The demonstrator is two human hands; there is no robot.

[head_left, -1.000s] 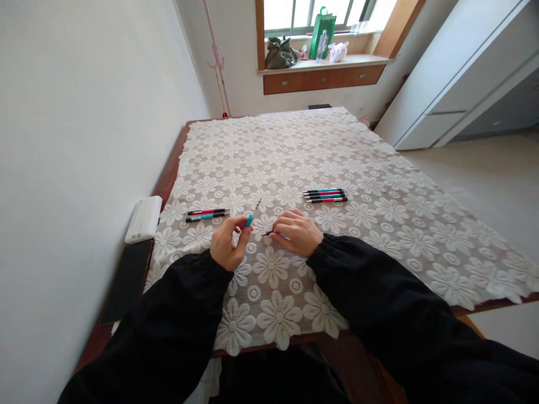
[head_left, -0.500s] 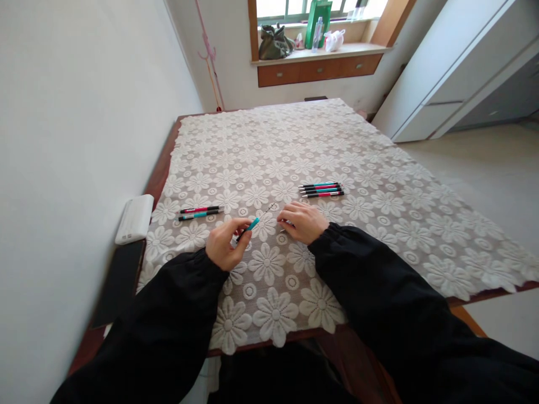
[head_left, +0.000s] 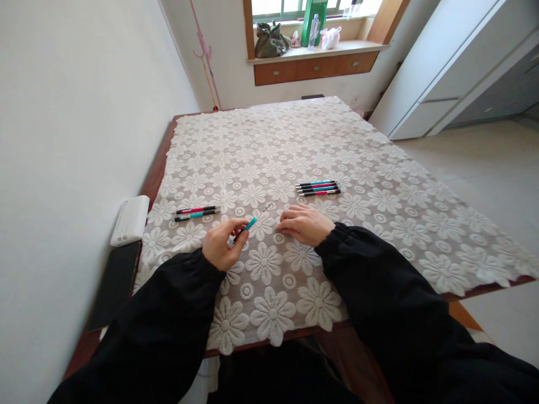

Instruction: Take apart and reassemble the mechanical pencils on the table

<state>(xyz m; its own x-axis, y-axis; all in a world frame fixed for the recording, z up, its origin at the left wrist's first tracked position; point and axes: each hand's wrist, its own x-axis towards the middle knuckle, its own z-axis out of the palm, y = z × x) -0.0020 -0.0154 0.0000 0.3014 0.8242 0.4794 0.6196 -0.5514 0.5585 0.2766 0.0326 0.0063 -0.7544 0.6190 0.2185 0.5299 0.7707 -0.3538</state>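
Note:
My left hand [head_left: 222,244] pinches a teal pen part [head_left: 250,224] with a thin refill tip sticking out toward the upper right. My right hand [head_left: 304,223] rests palm down on the lace tablecloth [head_left: 379,224], fingers together near the refill tip; whether it covers a small part I cannot tell. Two pens [head_left: 196,212], one pink and one teal, lie to the left of my left hand. Several pens [head_left: 318,188] lie side by side just beyond my right hand.
A white box [head_left: 129,220] and a dark flat phone-like slab [head_left: 114,283] lie at the table's left edge by the wall. A window sill [head_left: 311,51] at the back holds bags and a bottle. A white cabinet [head_left: 458,67] stands at the right.
My left hand has lowered and tilted the teal pen part from nearly upright to slanting right. My right hand has moved slightly forward and flattened on the cloth.

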